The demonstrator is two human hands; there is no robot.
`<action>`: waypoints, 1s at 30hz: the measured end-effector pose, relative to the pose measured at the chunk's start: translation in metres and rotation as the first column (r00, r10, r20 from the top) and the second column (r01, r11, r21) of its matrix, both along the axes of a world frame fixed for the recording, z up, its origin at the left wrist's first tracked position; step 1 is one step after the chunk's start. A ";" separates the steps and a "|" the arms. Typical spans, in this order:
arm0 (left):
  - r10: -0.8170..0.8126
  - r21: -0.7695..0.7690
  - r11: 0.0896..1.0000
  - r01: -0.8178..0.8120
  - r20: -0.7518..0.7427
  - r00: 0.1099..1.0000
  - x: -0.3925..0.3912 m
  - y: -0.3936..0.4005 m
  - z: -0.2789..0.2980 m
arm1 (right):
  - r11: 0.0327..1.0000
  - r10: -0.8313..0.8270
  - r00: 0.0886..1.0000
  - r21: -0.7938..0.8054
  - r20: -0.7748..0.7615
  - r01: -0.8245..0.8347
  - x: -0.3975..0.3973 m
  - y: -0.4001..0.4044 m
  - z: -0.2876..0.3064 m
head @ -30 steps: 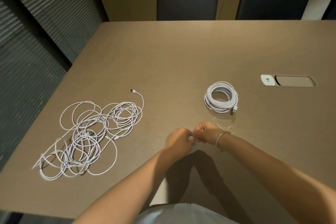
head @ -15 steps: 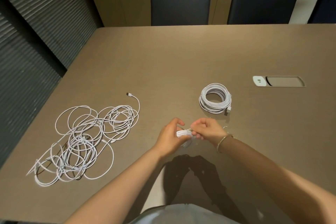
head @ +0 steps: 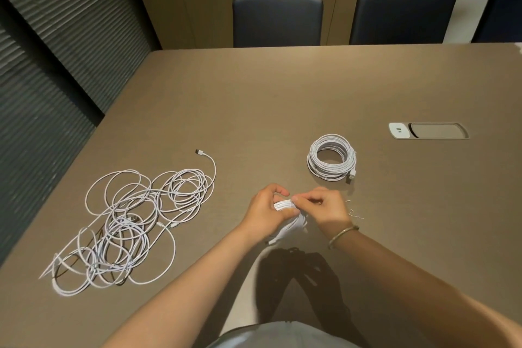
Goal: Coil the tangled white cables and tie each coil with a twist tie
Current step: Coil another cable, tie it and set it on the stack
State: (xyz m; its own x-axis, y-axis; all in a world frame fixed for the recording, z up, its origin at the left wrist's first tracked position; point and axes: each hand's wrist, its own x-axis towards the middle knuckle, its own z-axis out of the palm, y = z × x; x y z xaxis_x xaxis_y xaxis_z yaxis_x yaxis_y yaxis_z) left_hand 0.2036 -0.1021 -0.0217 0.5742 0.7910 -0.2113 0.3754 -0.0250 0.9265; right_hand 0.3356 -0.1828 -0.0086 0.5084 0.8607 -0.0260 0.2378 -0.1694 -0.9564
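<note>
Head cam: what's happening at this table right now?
A person is bundling white cables. The left hand grips a small coil while the right hand pinches at its top, apparently tying it. One finished coil lies further back, spare twist ties beside the right hand, and a tangled pile waits at left.

Matt brown table (head: 282, 110), metal bangle (head: 343, 234)
</note>
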 end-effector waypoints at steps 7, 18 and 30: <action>-0.025 -0.050 0.998 0.027 0.039 0.999 0.001 -0.002 0.011 | 0.999 0.045 0.999 0.012 0.002 -0.045 -0.004 -0.004 -0.005; -0.101 -0.225 0.968 0.113 0.065 0.993 0.004 0.003 0.027 | 0.980 0.194 0.981 -0.044 0.017 -0.193 0.014 -0.016 -0.005; 0.399 -0.727 0.670 -0.152 0.181 0.899 0.060 0.034 0.025 | 0.973 -0.229 0.715 -0.172 -0.661 0.152 0.055 -0.013 -0.008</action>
State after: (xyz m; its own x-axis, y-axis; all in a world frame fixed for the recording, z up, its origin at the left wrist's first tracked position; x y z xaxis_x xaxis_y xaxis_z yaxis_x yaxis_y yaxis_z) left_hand 0.2639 -0.0684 0.0037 0.4829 0.6271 -0.6112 -0.0399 0.7129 0.7001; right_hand 0.3910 -0.1957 -0.0171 0.4767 0.7210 -0.5029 -0.5090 -0.2401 -0.8266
